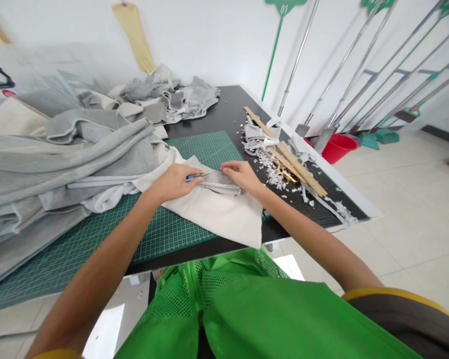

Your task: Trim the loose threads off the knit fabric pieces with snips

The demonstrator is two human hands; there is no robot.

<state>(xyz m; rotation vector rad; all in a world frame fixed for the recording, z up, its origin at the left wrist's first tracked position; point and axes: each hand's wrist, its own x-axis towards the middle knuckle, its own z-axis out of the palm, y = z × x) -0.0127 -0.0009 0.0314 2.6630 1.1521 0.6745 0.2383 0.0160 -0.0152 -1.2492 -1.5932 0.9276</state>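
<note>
My left hand (174, 180) is closed around small blue-handled thread snips (194, 176), whose metal tips point right over a folded grey strip of fabric. Across from it, my right hand (242, 174) pinches the edge of the grey-and-white fabric piece (220, 212). This piece lies partly folded, its white side spreading toward the table's front edge. Beneath it is a green cutting mat (209, 144) with grid lines. The snips' handle is mostly hidden in my left fingers.
Grey and white fabric (108, 149) is heaped at left, with more scraps (187, 99) behind. Wooden rulers (288, 154), gold-coloured scissors (286, 173) and fabric shreds lie on the black table (228, 107) at right. Beyond it stand a red bucket (338, 148) and long-handled tools.
</note>
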